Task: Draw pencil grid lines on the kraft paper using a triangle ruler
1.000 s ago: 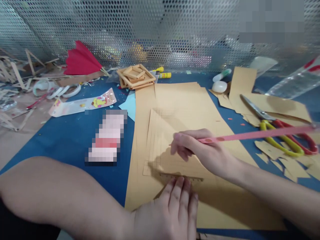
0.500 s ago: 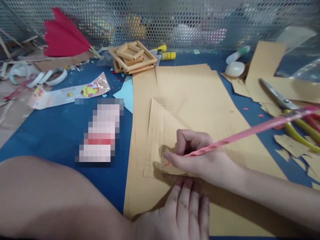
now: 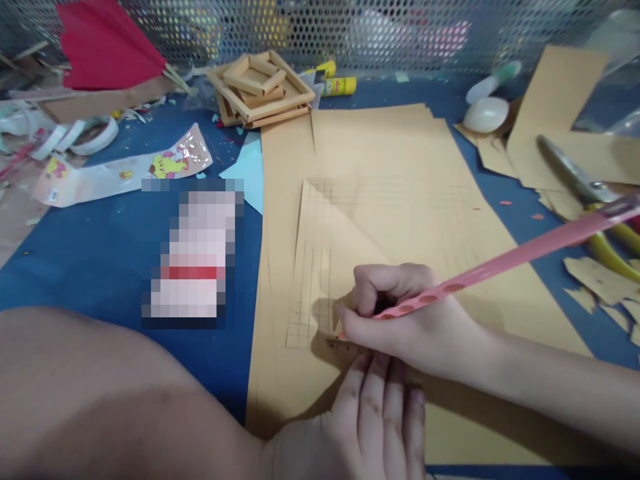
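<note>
A pink pencil with oval finger dents is pinched in my right hand, its tip down on a sheet of brown paper. Thin pencil lines, several of them crossing into narrow grids, run along the left and upper parts of the sheet. Just below the tip shows a ruler edge with small scale marks, mostly hidden by my hands. My left hand lies flat at the bottom, fingers stretched forward and together, fingertips at that marked edge. A slanting crease or edge crosses the paper above my right hand.
Stacked brown frames and yellow glue sticks stand behind the paper. Scissors and card scraps lie right. At left are a clear wrapper, tape rolls, a pixelated item and a red fan-shaped piece.
The pencil tip has shifted slightly down and right, closer to the marked edge. My left hand stays flat on the paper. The whole view has tilted a little.
</note>
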### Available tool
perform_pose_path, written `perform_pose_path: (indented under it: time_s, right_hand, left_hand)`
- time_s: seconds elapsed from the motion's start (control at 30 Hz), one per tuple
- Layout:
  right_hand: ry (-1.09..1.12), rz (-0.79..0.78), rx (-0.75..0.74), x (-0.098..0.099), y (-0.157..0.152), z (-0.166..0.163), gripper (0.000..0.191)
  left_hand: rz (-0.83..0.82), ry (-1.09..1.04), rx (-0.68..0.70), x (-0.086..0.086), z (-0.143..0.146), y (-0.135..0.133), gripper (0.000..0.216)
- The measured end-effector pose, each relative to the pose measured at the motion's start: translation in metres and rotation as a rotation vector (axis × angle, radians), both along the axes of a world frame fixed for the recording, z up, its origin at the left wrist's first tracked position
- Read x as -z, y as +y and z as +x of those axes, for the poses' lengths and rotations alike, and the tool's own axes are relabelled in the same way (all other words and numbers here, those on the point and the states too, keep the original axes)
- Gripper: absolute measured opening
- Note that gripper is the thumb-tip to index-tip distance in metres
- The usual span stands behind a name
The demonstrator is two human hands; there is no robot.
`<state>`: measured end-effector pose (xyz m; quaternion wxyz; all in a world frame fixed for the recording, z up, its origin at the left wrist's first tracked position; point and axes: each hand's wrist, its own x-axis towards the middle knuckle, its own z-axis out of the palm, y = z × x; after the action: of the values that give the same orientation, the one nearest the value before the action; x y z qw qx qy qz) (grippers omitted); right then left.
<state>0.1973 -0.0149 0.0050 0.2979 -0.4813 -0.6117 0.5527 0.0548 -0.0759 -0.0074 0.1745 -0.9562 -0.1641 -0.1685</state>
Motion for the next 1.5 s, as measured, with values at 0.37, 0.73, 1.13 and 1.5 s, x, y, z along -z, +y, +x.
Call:
perform_pose_path:
  time_s: [0.37, 0.73, 1.13, 1.5]
  right_hand:
    - [-0.041, 0.06, -0.033, -0.004, 0.002, 0.002, 0.03]
    - [-0.018, 0.01, -0.056, -0.003, 0.001, 0.002, 0.031]
    - [-0.027, 0.03, -0.051, -0.003, 0.0, 0.001, 0.032]
    - [-0.059, 0.079, -0.026, -0.004, -0.001, -0.002, 0.033]
  left_hand:
    - [-0.036, 0.012, -0.025, -0.001, 0.0, -0.003, 0.041]
    - [-0.044, 0.041, -0.007, -0.004, -0.001, -0.004, 0.041]
    - [-0.259, -0.276, -0.419, 0.017, 0.024, -0.039, 0.039]
    - [-0.04, 0.026, 0.034, -0.009, -0.005, 0.0, 0.033]
